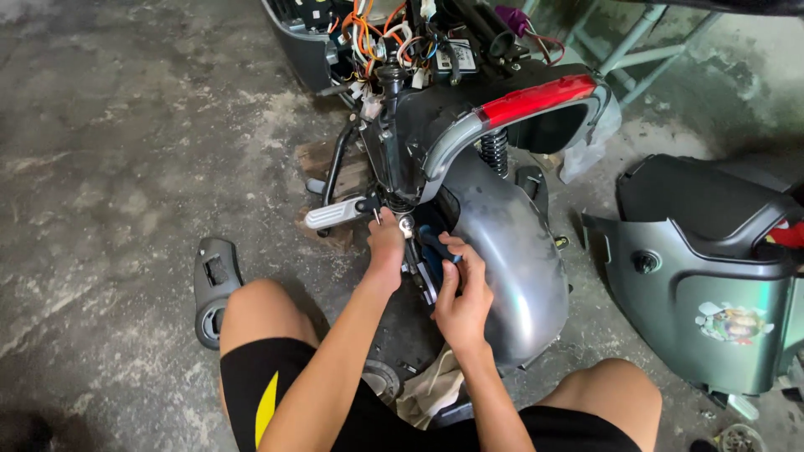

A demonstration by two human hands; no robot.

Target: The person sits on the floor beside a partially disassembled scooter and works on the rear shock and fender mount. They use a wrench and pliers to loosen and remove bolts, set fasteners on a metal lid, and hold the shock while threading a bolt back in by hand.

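The left hand (386,243) is closed around a small metal fitting (405,224) at the base of the scooter frame (390,142), just below the silver footrest (335,214). The right hand (462,293) grips a blue-handled tool (435,248), its tip directed at the same fitting. Both hands work beside the grey rear fender (511,251). Exposed wiring (394,38) sits above. A detached grey body panel (703,285) lies on the concrete floor (126,167), well apart to the right.
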